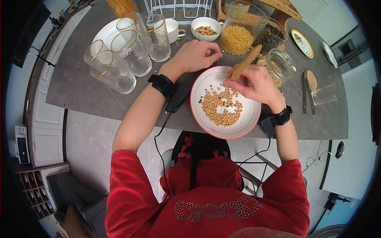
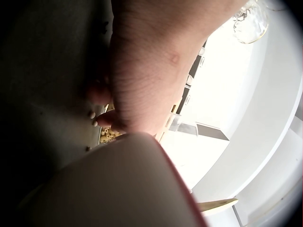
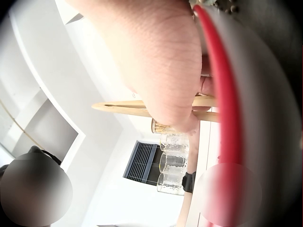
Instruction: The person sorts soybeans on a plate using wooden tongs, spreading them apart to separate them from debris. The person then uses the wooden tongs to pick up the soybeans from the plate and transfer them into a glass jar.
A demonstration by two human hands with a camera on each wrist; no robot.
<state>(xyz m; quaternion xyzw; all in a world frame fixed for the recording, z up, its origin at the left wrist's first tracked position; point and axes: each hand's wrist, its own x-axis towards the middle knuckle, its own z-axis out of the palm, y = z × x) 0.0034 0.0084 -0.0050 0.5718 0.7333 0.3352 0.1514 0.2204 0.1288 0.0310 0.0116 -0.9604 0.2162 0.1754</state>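
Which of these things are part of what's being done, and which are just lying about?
In use, by the look of it:
wooden tongs, gripped in the right hand
red-rimmed plate, below that hand
pale round beans on the plate
perhaps the glass jar of similar beans

Apparently just lying about:
gold-rimmed glasses
white mug
yellow-rimmed plate

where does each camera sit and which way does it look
Head: worn on the head, facing forward and down at the plate; shows left hand, right hand, arms, shirt.
Left wrist: on that wrist, facing the left hand, pasta beyond.
Right wrist: on that wrist, facing the right hand, glasses beyond; left forearm shows too.
Shared: head and right wrist both show the tongs.
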